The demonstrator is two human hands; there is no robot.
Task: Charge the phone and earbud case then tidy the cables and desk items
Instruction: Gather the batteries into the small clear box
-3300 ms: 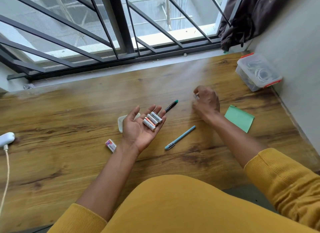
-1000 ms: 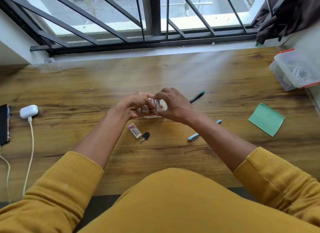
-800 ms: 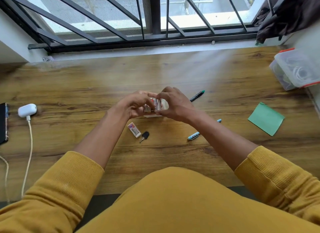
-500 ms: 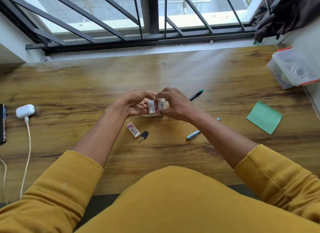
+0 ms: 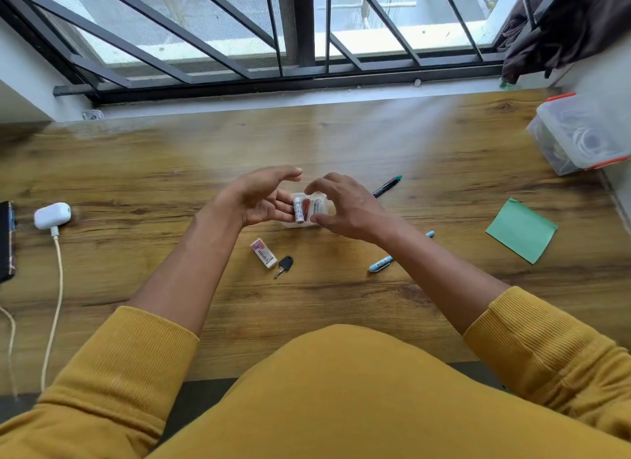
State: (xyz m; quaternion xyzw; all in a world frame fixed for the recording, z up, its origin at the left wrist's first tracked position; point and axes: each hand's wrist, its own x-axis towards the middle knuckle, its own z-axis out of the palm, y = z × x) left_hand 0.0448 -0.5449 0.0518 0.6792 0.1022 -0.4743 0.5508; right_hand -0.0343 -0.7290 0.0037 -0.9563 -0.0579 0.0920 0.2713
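Batteries [image 5: 305, 208] over small clear case [image 5: 321, 205], between loosely curled, nearly touching hands [image 5: 307, 202].

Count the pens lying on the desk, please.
2. The green-capped black pen lies just beyond the right hand; the light blue pen lies nearer, partly hidden under the right forearm.

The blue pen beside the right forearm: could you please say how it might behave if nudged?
The blue pen looks round and slim, so it would probably roll. It seems stiff and light, likely sliding easily on the smooth wooden desk.
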